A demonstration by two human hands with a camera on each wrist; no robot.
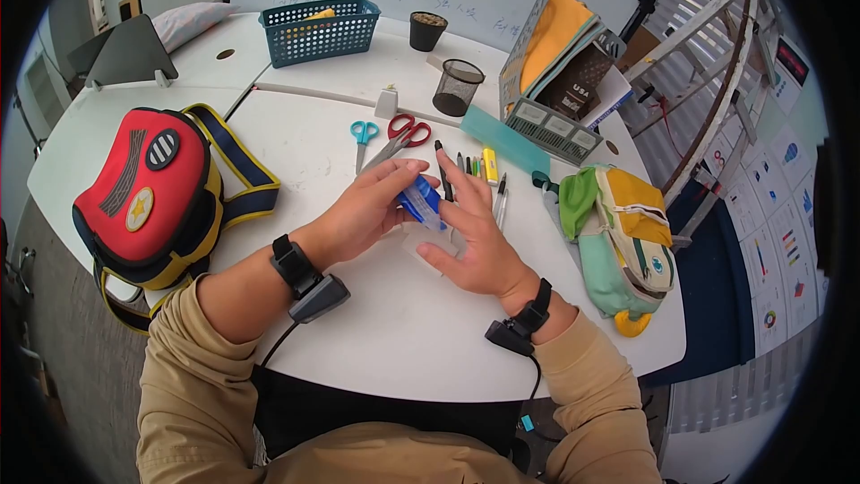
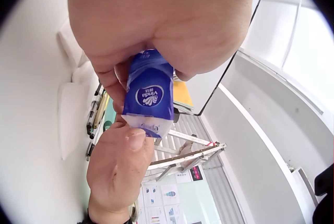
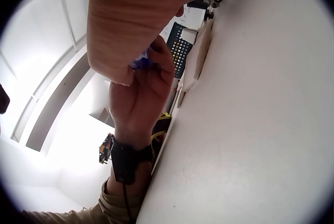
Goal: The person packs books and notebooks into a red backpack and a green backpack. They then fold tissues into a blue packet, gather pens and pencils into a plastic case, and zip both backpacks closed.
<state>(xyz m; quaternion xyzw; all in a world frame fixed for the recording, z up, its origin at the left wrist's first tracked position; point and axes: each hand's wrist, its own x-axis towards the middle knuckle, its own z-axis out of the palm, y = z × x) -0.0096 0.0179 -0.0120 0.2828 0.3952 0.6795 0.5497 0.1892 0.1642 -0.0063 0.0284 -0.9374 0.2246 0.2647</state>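
Observation:
Between my two hands, over the table (image 1: 385, 314), is a blue tissue packet (image 2: 152, 88) with "Vinda" lettering and a clear end. My left hand (image 1: 363, 206) grips its upper part, thumb on top in the head view. Fingers of my right hand (image 1: 484, 242) are at the packet's lower end, largely straight and spread, the thumb apart below. Its thumb tip overlaps the clear end in the left wrist view. White, thin pieces (image 3: 197, 59) lie on the table close by. Left fingers hide much of the packet in the right wrist view.
Beyond my hands are red-handled scissors (image 1: 408, 133), teal scissors (image 1: 363, 134) and several pens. A red backpack (image 1: 148, 188) is at the left, a green-yellow one (image 1: 618, 237) at the right. Further back stand a basket (image 1: 321, 34), mesh cup (image 1: 458, 90), plant pot (image 1: 427, 31) and file holder (image 1: 551, 130).

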